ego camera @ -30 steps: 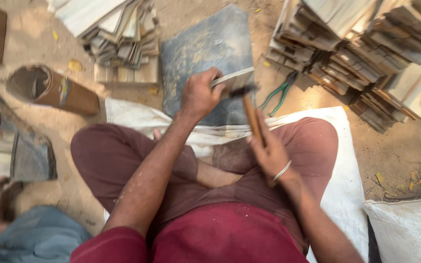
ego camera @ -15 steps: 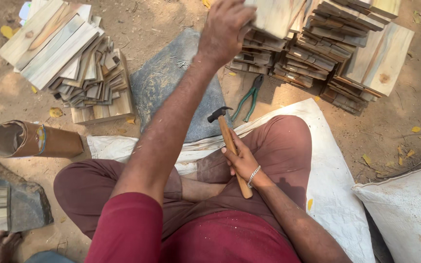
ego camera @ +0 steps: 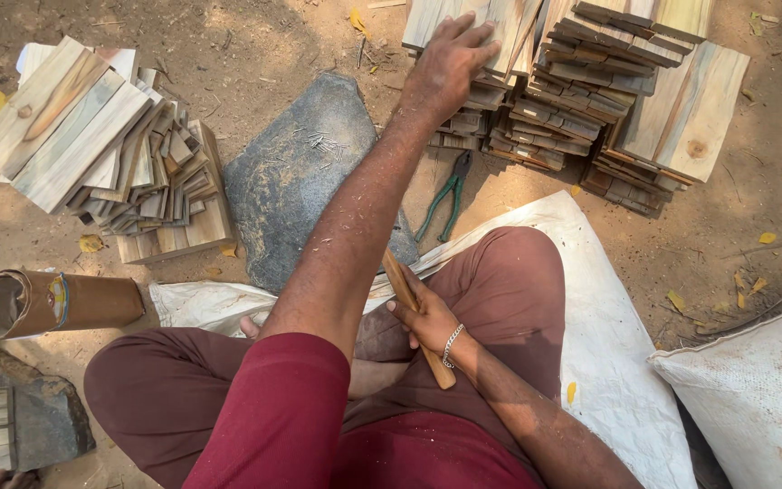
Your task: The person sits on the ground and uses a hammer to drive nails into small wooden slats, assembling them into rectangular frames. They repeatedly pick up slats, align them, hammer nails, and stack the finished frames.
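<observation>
Left hand: the left hand [ego camera: 450, 59] reaches far out, palm down and fingers spread flat on the top slat of the far wood stack [ego camera: 581, 81]; touching it, not closed around any piece.
Right hand: the right hand [ego camera: 427, 321] sits near, over the lap, clamped around a hammer handle [ego camera: 414, 312]; the head is hidden behind the left forearm.
Slats: thin, flat, pale boards, probably light and stiff, with rough sawn faces that should not slip; a thin one might split if bent, so the long edges near the middle look the safest hold.
Stone slab: a grey slab [ego camera: 291, 177] lies between the knees and the stacks, with small nails [ego camera: 319, 142] scattered on it.
Pliers: green-handled pliers [ego camera: 445, 195] lie on the dirt just right of the slab.
Left side: a second pile of slats [ego camera: 101, 154], and a cardboard tube [ego camera: 47, 303] nearer.
Seat: a white sack [ego camera: 608, 353] under the crossed legs.
</observation>
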